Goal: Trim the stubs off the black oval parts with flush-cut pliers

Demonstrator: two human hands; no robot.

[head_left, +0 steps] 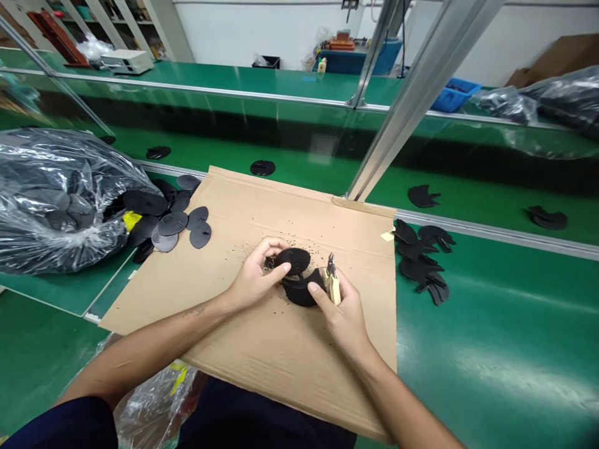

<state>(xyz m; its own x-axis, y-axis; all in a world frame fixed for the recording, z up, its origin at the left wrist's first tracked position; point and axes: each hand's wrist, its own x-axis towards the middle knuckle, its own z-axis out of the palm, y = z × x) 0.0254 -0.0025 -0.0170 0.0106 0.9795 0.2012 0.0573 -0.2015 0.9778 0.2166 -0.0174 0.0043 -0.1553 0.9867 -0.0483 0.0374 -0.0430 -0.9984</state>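
My left hand (255,279) pinches a black oval plastic piece (294,259) over a sheet of cardboard (262,355). My right hand (344,308) is closed round small cutters with cream handles (332,279), its fingers also touching a second black piece (302,292) just below the first. Tiny black trimmings (269,263) lie scattered on the cardboard around both hands.
A clear plastic bag of black pieces (56,199) lies at the left, with several loose ovals (173,218) spilling from it. Trimmed black pieces (423,262) are piled right of the cardboard on the green belt (505,349). A metal post (402,118) slants up behind.
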